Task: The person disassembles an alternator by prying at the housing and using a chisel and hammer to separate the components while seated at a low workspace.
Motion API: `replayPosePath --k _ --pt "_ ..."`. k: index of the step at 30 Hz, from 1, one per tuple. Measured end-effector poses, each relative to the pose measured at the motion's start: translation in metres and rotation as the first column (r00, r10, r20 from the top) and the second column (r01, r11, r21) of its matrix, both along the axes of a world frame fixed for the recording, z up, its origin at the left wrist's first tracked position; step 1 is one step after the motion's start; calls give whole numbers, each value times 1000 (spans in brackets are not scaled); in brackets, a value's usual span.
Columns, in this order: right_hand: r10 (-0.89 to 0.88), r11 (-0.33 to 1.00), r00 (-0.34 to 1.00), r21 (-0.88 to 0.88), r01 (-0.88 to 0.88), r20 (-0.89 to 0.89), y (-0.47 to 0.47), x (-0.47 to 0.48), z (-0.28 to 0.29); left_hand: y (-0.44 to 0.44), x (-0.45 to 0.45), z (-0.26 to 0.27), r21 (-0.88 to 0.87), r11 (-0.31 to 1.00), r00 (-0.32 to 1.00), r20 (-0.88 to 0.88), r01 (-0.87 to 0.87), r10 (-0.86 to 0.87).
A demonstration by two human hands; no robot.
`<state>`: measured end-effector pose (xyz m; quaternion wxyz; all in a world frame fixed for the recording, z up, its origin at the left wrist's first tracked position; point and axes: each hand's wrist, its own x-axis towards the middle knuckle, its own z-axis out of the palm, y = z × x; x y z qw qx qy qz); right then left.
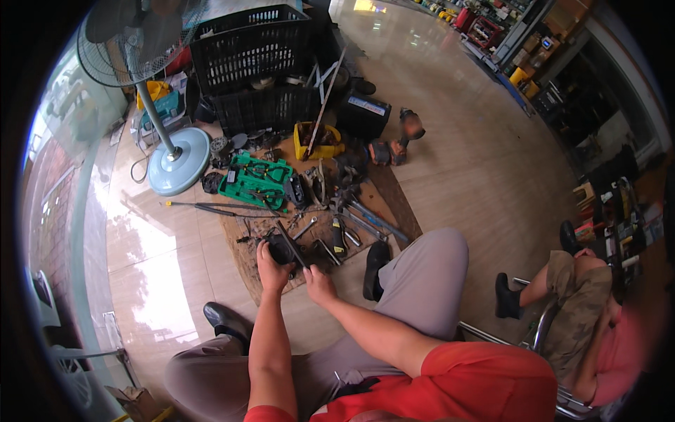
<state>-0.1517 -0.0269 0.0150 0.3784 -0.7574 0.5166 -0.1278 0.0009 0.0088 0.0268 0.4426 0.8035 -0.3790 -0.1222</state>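
Observation:
My left hand point(274, 275) grips a dark, rounded hollow part point(279, 250) low over a stained board point(237, 264). In my right hand point(320, 285) is the near end of a long, flat dark bar point(289, 243), perhaps a file. The bar slants across the right side of the part; whether they touch I cannot tell. Just beyond lies a combination wrench point(305, 228). To its right are a yellow-and-black handled tool point(338, 236) and a shiny metal tool point(352, 237). A green tool case point(232, 189) lies spread flat farther off, with dark tools in it.
A pedestal fan point(176, 163) stands at left, near black crates point(253, 58). Behind the board are a yellow container point(329, 152), a battery point(364, 116) and an orange-and-black power tool point(395, 150). Long-handled tools point(369, 221) lie right. Another person point(575, 300) sits at far right.

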Motion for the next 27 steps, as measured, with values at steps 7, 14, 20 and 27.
replayPosePath --k 7,14,20,27 --pt "-34 999 999 -26 34 20 1 2 -2 -2 3 -4 -6 1000 1000 17 -4 4" --pt "-33 999 998 -2 33 44 0 0 -4 -4 -2 -2 5 999 999 -7 -34 34" --pt "-2 1000 1000 -12 2 -14 -5 -5 -26 -5 2 -12 -45 998 997 62 41 -38" --pt "5 1000 1000 -19 -6 -11 -5 -5 -27 -1 -3 -7 19 999 998 -24 -51 51"
